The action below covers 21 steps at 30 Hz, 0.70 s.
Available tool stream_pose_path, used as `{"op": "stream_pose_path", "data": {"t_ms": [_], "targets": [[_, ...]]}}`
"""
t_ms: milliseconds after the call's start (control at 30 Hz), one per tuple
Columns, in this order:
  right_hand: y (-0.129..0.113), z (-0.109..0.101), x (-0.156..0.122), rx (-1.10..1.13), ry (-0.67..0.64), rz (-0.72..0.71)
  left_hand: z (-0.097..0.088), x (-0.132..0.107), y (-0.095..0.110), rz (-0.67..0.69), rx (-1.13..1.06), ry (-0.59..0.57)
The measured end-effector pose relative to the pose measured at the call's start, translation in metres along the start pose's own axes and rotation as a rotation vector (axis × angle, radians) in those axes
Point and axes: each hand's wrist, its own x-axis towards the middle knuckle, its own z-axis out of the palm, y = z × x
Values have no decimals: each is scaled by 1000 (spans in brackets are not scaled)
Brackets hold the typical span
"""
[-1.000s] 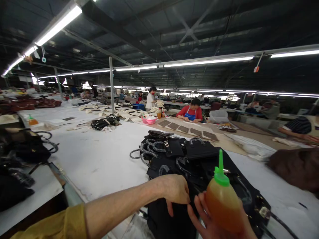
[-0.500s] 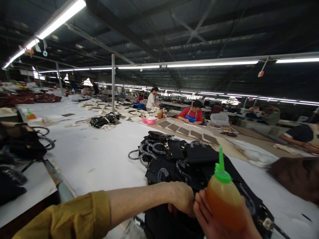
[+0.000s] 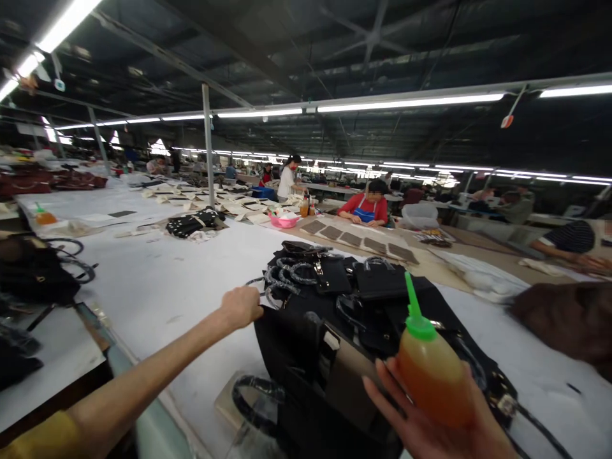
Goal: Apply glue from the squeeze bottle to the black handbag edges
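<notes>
My left hand is closed on the upper left edge of a black handbag and pulls it open, so its brown lining shows. My right hand holds a squeeze bottle with a green nozzle and amber liquid in it. The bottle rests against the palm, tip up, and some fingers are stretched out towards the bag's right side. A plastic-wrapped handle sticks out from the bag's near left. Right behind lies a heap of black handbags with wrapped handles.
More black bags lie on a surface at the left, near another amber bottle. A spotted black bundle and a pink basin sit farther back on the white table. A person in red works across it.
My left hand has moved left and up from beside my right hand, drawing the handbag's edge with it and exposing the lining. My right hand's fingers have spread, with the bottle still in it.
</notes>
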Motion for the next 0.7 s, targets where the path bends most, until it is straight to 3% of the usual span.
{"op": "stream_pose_path", "data": {"t_ms": [133,267,367,467,500,567,700], "targets": [[1,10,-5,-7,76,-67,29,13,-33,-26,-44,-166],[2,11,-7,-25,95,-109,30,15,-33,65,-189,-224],[3,10,-8,-20,113,-116,19,6,-19,132,-237,-57],[5,11,-8,-33,104,-115,13,-14,9,345,-277,233],[6,11,-8,-44,93,-114,14,-20,20,426,-301,264],[7,11,-7,-68,71,-112,19,-28,40,487,-300,182],[6,3,-4,-93,14,-86,37,-26,59,340,-158,1]]}}
